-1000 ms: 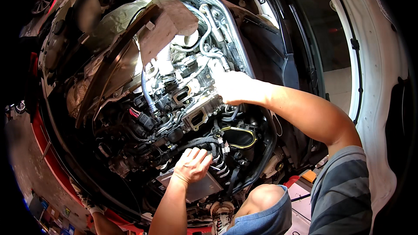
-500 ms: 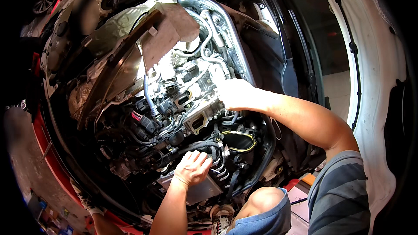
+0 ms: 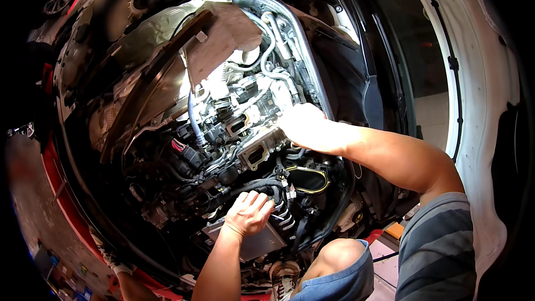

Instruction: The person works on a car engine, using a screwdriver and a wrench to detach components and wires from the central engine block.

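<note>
Above the black oval opening edged in yellow (image 3: 306, 179), glare washes out the person's bare right hand (image 3: 304, 125); its fingertips are hidden, and whether they grip anything cannot be told. Below and left of the opening, the person's bare left hand (image 3: 249, 212) curls its fingertips out of sight, partly covering a flat silver metal box (image 3: 264, 242). Lower still than the opening, the bare left forearm (image 3: 220, 267), dark-and-grey striped fabric sleeve (image 3: 437, 245) and laced brown-and-white shoe (image 3: 284, 274) are cut off by the bottom edge. Far to its upper left, a rounded patch (image 3: 110, 11) is blurred.
</note>
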The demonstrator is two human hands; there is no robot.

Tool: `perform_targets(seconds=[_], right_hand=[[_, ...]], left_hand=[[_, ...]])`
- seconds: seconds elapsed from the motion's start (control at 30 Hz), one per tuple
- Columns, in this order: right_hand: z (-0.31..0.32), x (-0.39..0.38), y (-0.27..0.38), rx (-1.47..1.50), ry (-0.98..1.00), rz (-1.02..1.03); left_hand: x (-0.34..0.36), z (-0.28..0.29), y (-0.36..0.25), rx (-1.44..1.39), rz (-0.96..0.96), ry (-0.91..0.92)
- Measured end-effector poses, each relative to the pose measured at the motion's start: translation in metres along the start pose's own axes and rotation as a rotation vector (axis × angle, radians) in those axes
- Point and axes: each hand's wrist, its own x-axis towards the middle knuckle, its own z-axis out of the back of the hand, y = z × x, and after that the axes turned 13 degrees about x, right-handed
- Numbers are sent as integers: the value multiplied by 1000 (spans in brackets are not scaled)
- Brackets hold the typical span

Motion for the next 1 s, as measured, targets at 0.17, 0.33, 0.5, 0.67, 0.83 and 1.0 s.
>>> perform_targets(seconds=[0.17,0.33,0.5,0.67,0.83,1.0], right_hand=[[8,5,-10,16,49,-61],[4,4,-17,-43,13,-60],[5,5,-18,-49,46,-50],[3,5,-20,-53,20,-137],[-7,10,-9,-142,42,-149],[-13,8,-21,-91,29,-174]], left_hand=[[1,4,0,-16,-1,15],[1,3,0,-5,3,-7],[4,2,1,8,4,-31],[0,1,-2,4,5,-1],[-5,0,-1,2,13,-31],[-5,-3,-4,19,21,-67]])
